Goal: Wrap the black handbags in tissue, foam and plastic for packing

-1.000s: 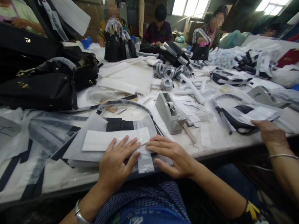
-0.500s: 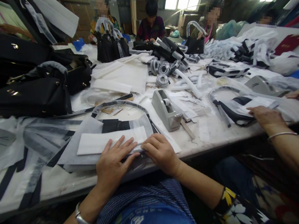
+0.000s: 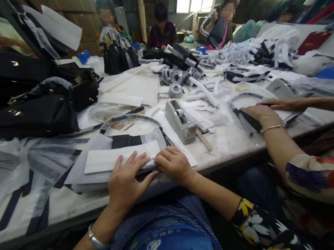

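Observation:
My left hand [image 3: 127,180] lies flat with fingers spread on a white folded sheet [image 3: 108,159] at the table's near edge. Under the sheet is a flat black bag piece [image 3: 128,140] in clear plastic with a wrapped curved handle [image 3: 132,118]. My right hand [image 3: 174,165] is curled just right of the sheet, fingers bent down onto the plastic's edge; what it pinches, if anything, is hidden.
A grey tape dispenser [image 3: 179,120] stands behind my right hand. Black handbags [image 3: 37,111] are piled at the left. A co-worker's hands [image 3: 260,111] rest on another wrapped strap at the right. Other people sit along the far side of the cluttered table [image 3: 231,139].
My right hand has curled from flat to bent fingers and folded the loose plastic flap under. The co-worker's second hand has come onto the table at the right.

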Tool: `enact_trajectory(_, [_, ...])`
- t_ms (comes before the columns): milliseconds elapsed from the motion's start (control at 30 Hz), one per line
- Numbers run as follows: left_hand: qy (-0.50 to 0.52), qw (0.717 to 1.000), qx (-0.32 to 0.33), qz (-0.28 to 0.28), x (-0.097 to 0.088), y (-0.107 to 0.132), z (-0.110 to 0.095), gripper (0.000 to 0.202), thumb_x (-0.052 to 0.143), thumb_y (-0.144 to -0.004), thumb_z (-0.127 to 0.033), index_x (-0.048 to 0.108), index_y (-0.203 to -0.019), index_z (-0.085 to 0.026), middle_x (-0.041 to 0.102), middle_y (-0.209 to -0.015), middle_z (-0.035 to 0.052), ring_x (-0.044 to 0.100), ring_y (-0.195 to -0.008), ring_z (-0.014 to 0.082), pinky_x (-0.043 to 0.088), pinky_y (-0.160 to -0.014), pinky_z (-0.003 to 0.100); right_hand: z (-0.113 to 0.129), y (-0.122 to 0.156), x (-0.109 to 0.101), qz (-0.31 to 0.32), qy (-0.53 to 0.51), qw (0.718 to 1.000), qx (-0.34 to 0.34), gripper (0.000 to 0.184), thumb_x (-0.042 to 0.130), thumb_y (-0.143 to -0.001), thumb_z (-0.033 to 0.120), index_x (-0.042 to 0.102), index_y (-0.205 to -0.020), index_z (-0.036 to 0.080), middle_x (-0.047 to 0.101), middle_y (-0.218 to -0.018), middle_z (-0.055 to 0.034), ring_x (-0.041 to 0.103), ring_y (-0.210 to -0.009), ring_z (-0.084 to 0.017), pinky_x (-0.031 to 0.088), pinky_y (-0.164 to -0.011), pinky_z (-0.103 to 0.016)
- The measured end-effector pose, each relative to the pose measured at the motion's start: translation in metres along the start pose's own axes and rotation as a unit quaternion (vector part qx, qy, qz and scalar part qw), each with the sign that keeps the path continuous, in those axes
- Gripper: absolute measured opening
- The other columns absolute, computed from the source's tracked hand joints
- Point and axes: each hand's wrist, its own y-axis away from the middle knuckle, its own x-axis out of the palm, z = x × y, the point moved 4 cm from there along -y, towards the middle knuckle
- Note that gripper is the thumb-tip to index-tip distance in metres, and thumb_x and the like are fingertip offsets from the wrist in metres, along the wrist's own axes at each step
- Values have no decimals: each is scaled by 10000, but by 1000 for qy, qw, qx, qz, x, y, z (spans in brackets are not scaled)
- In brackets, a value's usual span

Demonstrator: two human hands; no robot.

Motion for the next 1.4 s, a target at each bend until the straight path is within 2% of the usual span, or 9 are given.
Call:
enact_trajectory(200, [-17,999,27,-31,5,3,3,266,610,-941,-339,615,-1197,-266,687,-1253,39,611,-1210,301,298,-1127,560,-3,-4,-1,-8,-3,1000,0,234,502,-1004,295,631,-844,184,641,-828,-55,516,-794,-202,401,-742,-334])
enact_trajectory(300, [-15,999,38,-23,8,6,7,278,579,-959,-306,600,-1233,-265,673,-1274,47,593,-1233,298,288,-1131,557,3,4,-11,-30,-46,998,-9,169,496,-997,205,657,-1035,171,694,-984,-74,573,-927,-202,453,-873,-355])
enact_trajectory(433, [-7,999,34,-19,9,7,9,289,576,-958,-283,597,-1245,-264,666,-1286,54,582,-1249,292,283,-1135,559,23,36,-24,-79,-86,993,-20,294,505,-980,122,612,-1247,183,709,-1148,-72,594,-1106,-190,444,-1023,-392])
enact_trajectory(633, [3,999,28,-14,8,6,9,297,576,-945,-248,611,-1240,-259,658,-1295,59,571,-1263,287,279,-1142,571,48,55,-1,-32,-41,999,1,284,616,-965,269,642,-1217,142,718,-1143,-98,625,-992,-226,486,-828,-368])
enact_trajectory(800, [-4,999,35,-12,7,7,9,317,577,-944,-226,600,-1258,-261,658,-1296,48,577,-1257,281,281,-1141,565,46,38,15,-36,-72,996,33,197,588,-984,317,698,-897,180,738,-860,-34,615,-776,-179,432,-716,-334])
enact_trajectory(967, [-21,998,55,-26,7,8,9,306,563,-958,-221,592,-1261,-255,665,-1285,40,590,-1240,278,273,-1142,552,38,39,-4,-48,-105,992,59,224,532,-995,191,654,-810,170,720,-800,-31,608,-740,-163,427,-731,-329])
enact_trajectory(1167, [-23,996,69,-56,9,7,9,315,558,-960,-194,589,-1271,-237,668,-1280,35,592,-1237,267,268,-1157,528,62,47,-40,7,-171,985,14,223,539,-993,193,624,-788,187,688,-737,-2,580,-661,-140,441,-684,-319])
enact_trajectory(1300, [-17,995,71,-70,9,8,8,315,557,-962,-193,588,-1274,-229,679,-1263,33,601,-1225,264,279,-1159,520,26,9,-43,3,-146,987,60,137,533,-995,186,670,-984,184,731,-946,-54,649,-874,-178,505,-816,-326])
enact_trajectory(1400, [-14,993,74,-91,8,8,6,310,564,-958,-191,595,-1265,-222,694,-1236,34,615,-1206,262,279,-1164,515,-13,-42,-21,32,-101,992,65,284,541,-986,178,601,-1263,156,655,-1268,-127,621,-1130,-222,488,-978,-364])
